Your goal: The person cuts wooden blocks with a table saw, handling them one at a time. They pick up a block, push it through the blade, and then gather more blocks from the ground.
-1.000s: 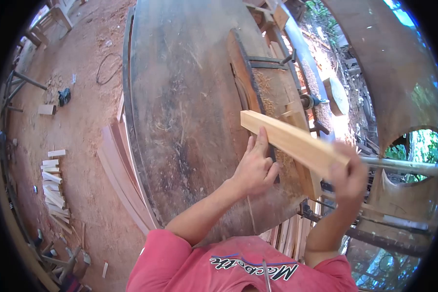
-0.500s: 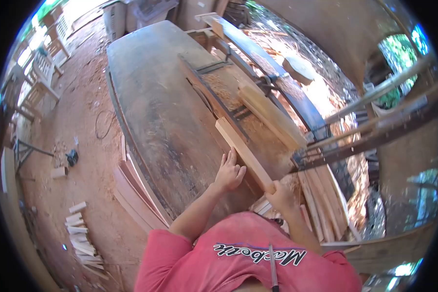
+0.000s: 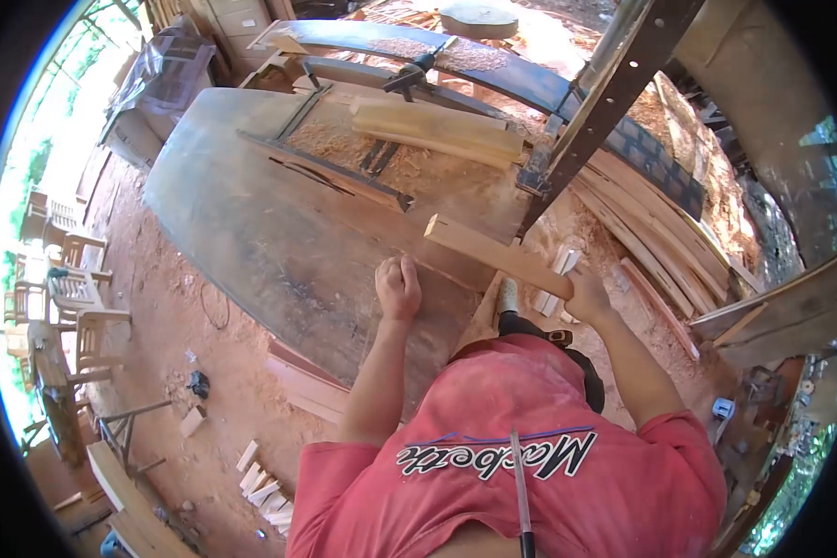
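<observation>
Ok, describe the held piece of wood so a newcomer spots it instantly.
Find the large worktable, then the pink shirt at its near end. From there, the right hand grips a pale, squared wooden bar. Unlike the chunkier yellowish block on the worktable, it is held.

The one wide, round-edged view looks steeply down and forward from the head, on the table's [image 3: 251, 232] near side, shirt [image 3: 567, 465] closest, left hand [image 3: 398, 290] and right hand [image 3: 586, 293] farther out.
</observation>
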Demonstrator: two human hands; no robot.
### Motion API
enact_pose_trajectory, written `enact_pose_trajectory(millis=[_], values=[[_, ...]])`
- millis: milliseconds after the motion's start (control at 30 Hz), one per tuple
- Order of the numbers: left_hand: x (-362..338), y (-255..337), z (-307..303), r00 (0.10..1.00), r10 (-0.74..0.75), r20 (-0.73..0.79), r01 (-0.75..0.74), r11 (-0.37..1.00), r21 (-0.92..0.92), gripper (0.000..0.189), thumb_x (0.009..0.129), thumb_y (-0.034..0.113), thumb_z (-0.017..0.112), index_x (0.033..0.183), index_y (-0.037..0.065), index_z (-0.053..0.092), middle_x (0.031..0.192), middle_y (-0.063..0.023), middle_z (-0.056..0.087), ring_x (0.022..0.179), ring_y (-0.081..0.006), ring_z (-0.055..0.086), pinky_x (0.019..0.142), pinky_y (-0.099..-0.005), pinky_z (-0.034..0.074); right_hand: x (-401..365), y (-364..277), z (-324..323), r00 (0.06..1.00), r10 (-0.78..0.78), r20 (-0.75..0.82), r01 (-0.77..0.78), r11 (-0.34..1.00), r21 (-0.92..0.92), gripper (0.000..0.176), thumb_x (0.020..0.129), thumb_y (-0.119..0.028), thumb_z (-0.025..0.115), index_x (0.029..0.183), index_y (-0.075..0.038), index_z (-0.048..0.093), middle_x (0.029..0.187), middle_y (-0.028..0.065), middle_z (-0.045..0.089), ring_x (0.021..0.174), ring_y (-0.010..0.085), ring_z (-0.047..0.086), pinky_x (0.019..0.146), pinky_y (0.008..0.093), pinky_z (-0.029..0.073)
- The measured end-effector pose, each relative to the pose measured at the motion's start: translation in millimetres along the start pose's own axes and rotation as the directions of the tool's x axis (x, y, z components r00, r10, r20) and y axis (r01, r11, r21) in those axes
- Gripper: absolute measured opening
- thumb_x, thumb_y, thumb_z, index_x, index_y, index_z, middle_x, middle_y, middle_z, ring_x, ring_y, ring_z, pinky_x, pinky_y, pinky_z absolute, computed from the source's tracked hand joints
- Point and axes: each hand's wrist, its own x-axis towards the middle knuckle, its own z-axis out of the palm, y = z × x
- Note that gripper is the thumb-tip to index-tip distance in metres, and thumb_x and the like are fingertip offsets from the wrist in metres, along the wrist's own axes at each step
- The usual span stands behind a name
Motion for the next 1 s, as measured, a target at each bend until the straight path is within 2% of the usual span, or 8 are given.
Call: enact_pose_trajectory(millis=[133, 167, 233, 400, 467, 567, 767, 1000], values=[[-14.0, 1.4, 1.7, 0.998, 0.024, -0.060, -0.018, 0.995, 0.098, 0.033, 0.100, 0.019, 0.048, 0.076, 0.000, 0.061, 0.086, -0.0189, 0.067, 0.080, -0.0390, 0.060, 0.072, -0.0511, 0.042, 10.7, 4.8, 8.8, 0.951, -0.153, -0.268, 0.240, 0.913, 0.330, 0.051, 0.067, -0.008, 0.067, 0.119, -0.007, 0.062, 0.110, 0.0206, 0.062, 0.105, 0.0408, 0.058, 0.089, 0.0469, 0.048], [-22.2, 7.7, 4.8, 0.973, -0.229, -0.018, 0.228, 0.973, -0.030, 0.033, 0.100, 0.020, 0.049, 0.078, 0.000, 0.062, 0.084, -0.0196, 0.066, 0.077, -0.0362, 0.061, 0.069, -0.0487, 0.042, 13.6, 0.8, -0.1, 0.947, -0.214, -0.239, 0.290, 0.888, 0.358, 0.051, 0.069, -0.008, 0.067, 0.119, -0.009, 0.063, 0.110, 0.0201, 0.060, 0.105, 0.0405, 0.057, 0.089, 0.0476, 0.047], [-33.1, 35.4, 17.5, 0.796, -0.605, -0.016, 0.560, 0.747, -0.357, 0.031, 0.100, 0.023, 0.052, 0.083, 0.000, 0.064, 0.082, -0.0179, 0.067, 0.075, -0.0296, 0.063, 0.065, -0.0435, 0.044, 24.0, -23.1, -25.9, 0.912, -0.325, -0.251, 0.389, 0.881, 0.271, 0.053, 0.069, -0.010, 0.067, 0.121, -0.012, 0.063, 0.111, 0.0189, 0.058, 0.106, 0.0399, 0.055, 0.091, 0.0479, 0.044], [-21.3, 76.5, 18.5, 0.468, -0.860, 0.203, 0.630, 0.163, -0.759, 0.024, 0.097, 0.025, 0.060, 0.104, 0.003, 0.066, 0.093, -0.0111, 0.069, 0.093, -0.0224, 0.066, 0.078, -0.0382, 0.050, 40.4, -35.2, -17.5, 0.852, -0.467, -0.237, 0.509, 0.845, 0.165, 0.057, 0.069, -0.015, 0.070, 0.126, -0.015, 0.064, 0.110, 0.0147, 0.052, 0.105, 0.0363, 0.050, 0.093, 0.0478, 0.039], [-24.3, 71.7, 13.6, 0.684, -0.686, 0.247, 0.295, -0.049, -0.954, 0.030, 0.090, 0.018, 0.066, 0.116, 0.005, 0.061, 0.106, -0.0078, 0.067, 0.109, -0.0254, 0.062, 0.094, -0.0395, 0.048, 50.8, -38.0, -13.1, 0.828, -0.457, -0.324, 0.526, 0.834, 0.166, 0.057, 0.069, -0.015, 0.071, 0.125, -0.013, 0.063, 0.109, 0.0139, 0.052, 0.103, 0.0357, 0.050, 0.091, 0.0472, 0.039], [-39.1, 57.6, -4.2, 0.872, -0.378, 0.312, 0.263, -0.177, -0.949, 0.042, 0.083, 0.004, 0.064, 0.124, 0.002, 0.058, 0.120, -0.0122, 0.064, 0.124, -0.0283, 0.053, 0.108, -0.0439, 0.039, 59.4, -39.6, -12.5, 0.772, -0.428, -0.471, 0.543, 0.828, 0.137, 0.055, 0.071, -0.015, 0.073, 0.125, -0.010, 0.062, 0.108, 0.0126, 0.052, 0.100, 0.0345, 0.051, 0.089, 0.0463, 0.040], [-34.1, 68.0, -11.3, 0.911, -0.287, 0.295, 0.241, -0.207, -0.948, 0.057, 0.069, 0.002, 0.066, 0.126, 0.001, 0.058, 0.125, -0.0125, 0.064, 0.124, -0.0295, 0.053, 0.111, -0.0456, 0.033, 60.5, -39.9, -18.0, 0.699, -0.380, -0.606, 0.511, 0.858, 0.052, 0.057, 0.071, -0.007, 0.072, 0.126, -0.009, 0.059, 0.110, 0.0119, 0.053, 0.101, 0.0327, 0.051, 0.090, 0.0457, 0.040], [-21.8, 77.3, 14.1, 0.850, -0.252, 0.463, 0.477, -0.004, -0.879, 0.045, 0.077, 0.005, 0.065, 0.121, -0.001, 0.062, 0.124, -0.0124, 0.064, 0.118, -0.0301, 0.058, 0.105, -0.0422, 0.041, 57.7, 4.9, -30.3, 0.896, -0.213, -0.389, 0.295, 0.941, 0.165, 0.051, 0.066, -0.003, 0.067, 0.117, -0.010, 0.064, 0.116, 0.0149, 0.055, 0.110, 0.0377, 0.051, 0.094, 0.0484, 0.041]])
